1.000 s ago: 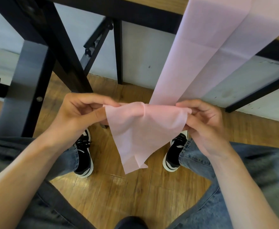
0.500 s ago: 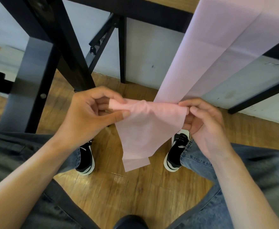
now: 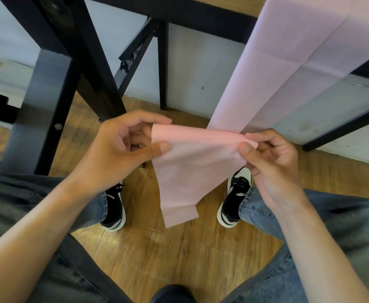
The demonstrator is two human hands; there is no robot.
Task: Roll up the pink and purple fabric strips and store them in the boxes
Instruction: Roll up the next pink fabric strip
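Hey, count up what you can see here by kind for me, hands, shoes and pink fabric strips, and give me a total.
Hands: 2, the left hand and the right hand, each pinching the strip's top edge.
Shoes: 2, the left shoe and the right shoe on the wooden floor.
Pink fabric strips: 1, the pink fabric strip hanging from the table edge.
Total: 5

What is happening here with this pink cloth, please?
A seated person holds the end of a pink fabric strip between both hands. The left hand pinches one edge and the right hand pinches the other. The strip runs up and over the table edge, and its free end hangs down towards the wooden floor. No roll is formed yet, and no box is in view.
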